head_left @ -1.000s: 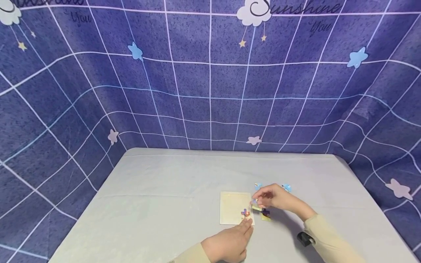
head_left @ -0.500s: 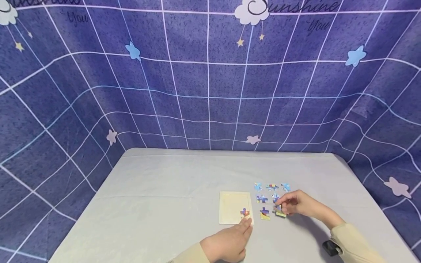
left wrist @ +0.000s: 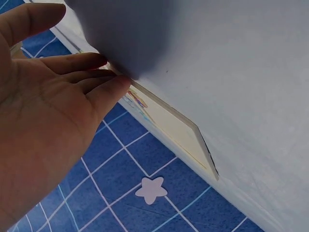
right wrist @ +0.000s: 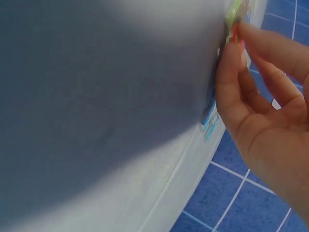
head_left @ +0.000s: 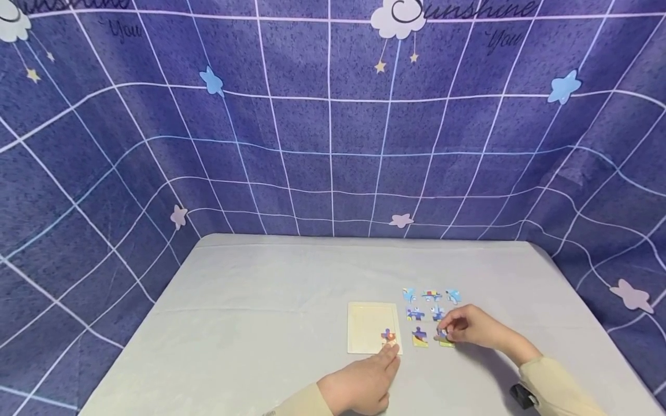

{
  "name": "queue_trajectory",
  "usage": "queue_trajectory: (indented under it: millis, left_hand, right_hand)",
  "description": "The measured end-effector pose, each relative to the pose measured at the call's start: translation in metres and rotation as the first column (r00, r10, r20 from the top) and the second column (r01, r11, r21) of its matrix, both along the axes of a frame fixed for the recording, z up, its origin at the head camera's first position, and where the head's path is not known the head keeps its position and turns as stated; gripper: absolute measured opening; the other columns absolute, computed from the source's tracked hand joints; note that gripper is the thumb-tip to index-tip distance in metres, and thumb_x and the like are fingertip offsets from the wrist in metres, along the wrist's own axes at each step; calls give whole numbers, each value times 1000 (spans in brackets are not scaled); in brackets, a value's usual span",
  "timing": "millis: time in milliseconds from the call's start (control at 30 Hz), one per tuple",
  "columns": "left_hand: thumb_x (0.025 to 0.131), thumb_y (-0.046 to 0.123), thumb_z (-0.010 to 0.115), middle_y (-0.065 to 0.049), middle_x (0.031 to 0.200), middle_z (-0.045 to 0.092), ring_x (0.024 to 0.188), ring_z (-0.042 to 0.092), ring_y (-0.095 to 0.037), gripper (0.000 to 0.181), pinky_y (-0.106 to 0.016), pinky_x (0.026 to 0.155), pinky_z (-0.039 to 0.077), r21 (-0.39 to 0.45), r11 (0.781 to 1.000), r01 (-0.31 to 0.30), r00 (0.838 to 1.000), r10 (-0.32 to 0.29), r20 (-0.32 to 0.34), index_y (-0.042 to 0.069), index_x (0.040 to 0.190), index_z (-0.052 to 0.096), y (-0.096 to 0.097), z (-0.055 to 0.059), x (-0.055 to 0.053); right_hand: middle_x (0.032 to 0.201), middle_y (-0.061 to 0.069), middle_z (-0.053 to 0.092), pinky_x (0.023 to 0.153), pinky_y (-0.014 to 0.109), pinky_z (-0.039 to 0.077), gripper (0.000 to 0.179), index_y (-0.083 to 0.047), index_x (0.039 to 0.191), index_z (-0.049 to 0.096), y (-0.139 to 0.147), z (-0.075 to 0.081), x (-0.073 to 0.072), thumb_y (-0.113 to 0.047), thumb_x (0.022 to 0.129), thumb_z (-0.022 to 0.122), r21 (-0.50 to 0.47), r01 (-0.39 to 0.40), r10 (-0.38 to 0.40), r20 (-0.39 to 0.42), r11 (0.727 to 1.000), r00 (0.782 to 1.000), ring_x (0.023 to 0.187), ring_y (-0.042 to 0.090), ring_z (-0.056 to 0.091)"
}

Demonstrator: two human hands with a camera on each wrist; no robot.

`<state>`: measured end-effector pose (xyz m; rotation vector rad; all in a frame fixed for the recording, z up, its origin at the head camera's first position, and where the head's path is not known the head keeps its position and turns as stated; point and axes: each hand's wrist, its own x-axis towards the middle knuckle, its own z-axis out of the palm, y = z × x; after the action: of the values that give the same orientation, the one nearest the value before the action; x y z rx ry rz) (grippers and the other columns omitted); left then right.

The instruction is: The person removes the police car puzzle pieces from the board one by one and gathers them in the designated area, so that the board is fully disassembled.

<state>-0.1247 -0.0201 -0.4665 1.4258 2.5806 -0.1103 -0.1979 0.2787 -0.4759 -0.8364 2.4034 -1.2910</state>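
My left hand (head_left: 364, 381) rests at the front right corner of a cream puzzle tray (head_left: 364, 329), its straight fingers over the near edge. One puzzle piece (head_left: 387, 334), purple and red, lies in that corner, partly under the fingertips. My right hand (head_left: 476, 329) pinches a puzzle piece (head_left: 446, 342) with a green-yellow lower edge between thumb and fingers, low at the table. In the right wrist view, this piece's green part (right wrist: 233, 12) shows beyond the fingertips. Just left of it lies a purple and yellow piece (head_left: 419, 338).
Behind the right hand, more pieces lie in rows, among them a blue one (head_left: 415, 314), a multicoloured one (head_left: 431, 296) and a light blue one (head_left: 453, 296). The grey-white table (head_left: 250, 323) meets a dark blue patterned curtain (head_left: 302, 127) on the back and sides.
The right hand has moved right with a piece, from beside the tray to the near right end of the loose pieces, and lowered it there. The left hand has stayed put.
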Motion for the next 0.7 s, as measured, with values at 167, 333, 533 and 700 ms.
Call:
queue_trajectory:
  millis: [167, 333, 533, 700]
  left_hand:
    - [90, 25, 57, -19, 151, 33, 142, 28, -24, 61, -23, 112, 26, 5, 1000, 6, 1000, -6, 22, -3, 141, 42, 1, -1, -2]
    - [90, 25, 57, -18, 151, 34, 143, 27, -23, 60, -23, 112, 26, 12, 1000, 16, 999, -16, 42, -3, 142, 42, 0, -1, -3]
    - [90, 25, 57, -18, 152, 32, 143, 26, -23, 62, -23, 113, 25, 19, 1000, 17, 999, -18, 37, -3, 143, 41, -2, 0, -3]
    - [91, 27, 56, -16, 154, 30, 144, 24, -23, 64, -24, 113, 24, 27, 999, 31, 999, -31, 20, -1, 145, 38, -4, -2, -1]
  right_hand:
    - [80, 7, 65, 63, 22, 54, 15, 3, 90, 71, -2, -1, 2, 6, 76, 73, 57, 30, -23, -133, 998, 991, 70, 4, 59]
    - [78, 6, 62, 59, 22, 51, 14, 1, 89, 72, -3, -2, 4, 5, 75, 74, 51, 29, -19, -194, 998, 981, 68, 5, 55]
    - [87, 10, 68, 61, 22, 52, 14, 1, 94, 72, -10, 6, 3, 5, 81, 69, 49, 81, -71, -182, 996, 981, 70, 5, 57]
    - [92, 13, 70, 69, 24, 54, 13, 1, 96, 71, -22, 8, 0, 0, 83, 69, 53, 81, -66, -247, 995, 967, 79, 10, 62]
